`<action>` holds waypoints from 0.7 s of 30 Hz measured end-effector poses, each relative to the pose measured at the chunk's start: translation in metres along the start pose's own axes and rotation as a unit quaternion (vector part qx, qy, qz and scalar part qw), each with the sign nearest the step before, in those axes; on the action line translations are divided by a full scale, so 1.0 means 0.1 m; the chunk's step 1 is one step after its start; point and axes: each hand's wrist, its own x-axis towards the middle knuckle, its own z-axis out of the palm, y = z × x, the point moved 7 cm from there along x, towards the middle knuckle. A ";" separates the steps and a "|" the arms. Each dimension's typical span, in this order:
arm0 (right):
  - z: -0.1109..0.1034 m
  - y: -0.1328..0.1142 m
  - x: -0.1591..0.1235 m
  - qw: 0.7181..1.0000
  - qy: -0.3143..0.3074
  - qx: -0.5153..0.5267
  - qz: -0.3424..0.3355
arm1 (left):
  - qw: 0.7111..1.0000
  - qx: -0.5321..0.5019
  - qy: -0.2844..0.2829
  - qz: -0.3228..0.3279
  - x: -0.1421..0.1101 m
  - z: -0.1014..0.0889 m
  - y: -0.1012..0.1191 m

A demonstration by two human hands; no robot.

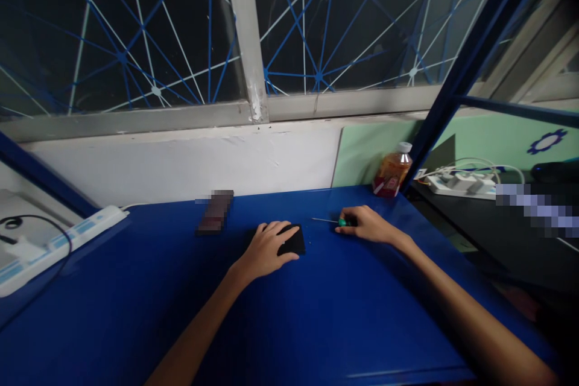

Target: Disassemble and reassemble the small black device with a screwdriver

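My left hand lies palm down over a flat black rectangular object on the blue table. Its fingers are stretched out and spread, hiding much of that object; what it is I cannot make out. To the right, my right hand is closed around the green handle of a screwdriver. The thin metal shaft points left toward the black object, apart from it and low over the tabletop. Tiny specks lie just right of the black object, too small to name.
On the blue table, a blurred dark slab lies behind my left hand. A bottle of amber drink stands at the back right. White power strips lie left and right, with cables. Windows and blue posts stand behind.
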 end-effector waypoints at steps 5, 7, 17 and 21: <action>0.03 0.04 0.01 1.000 0.002 -0.019 0.014 | 0.999 0.002 -0.006 -0.031 -0.13 -0.15 -0.24; 0.03 0.06 0.02 0.999 0.006 -0.025 0.018 | 0.999 -0.001 -0.012 -0.034 -0.16 -0.18 -0.31; 0.08 0.04 0.01 0.996 0.043 -0.083 0.006 | 0.999 0.005 0.035 -0.015 -0.16 -0.15 -0.38; 0.10 -0.02 0.00 0.990 0.047 -0.134 0.008 | 0.999 0.009 0.046 -0.014 -0.16 -0.18 -0.36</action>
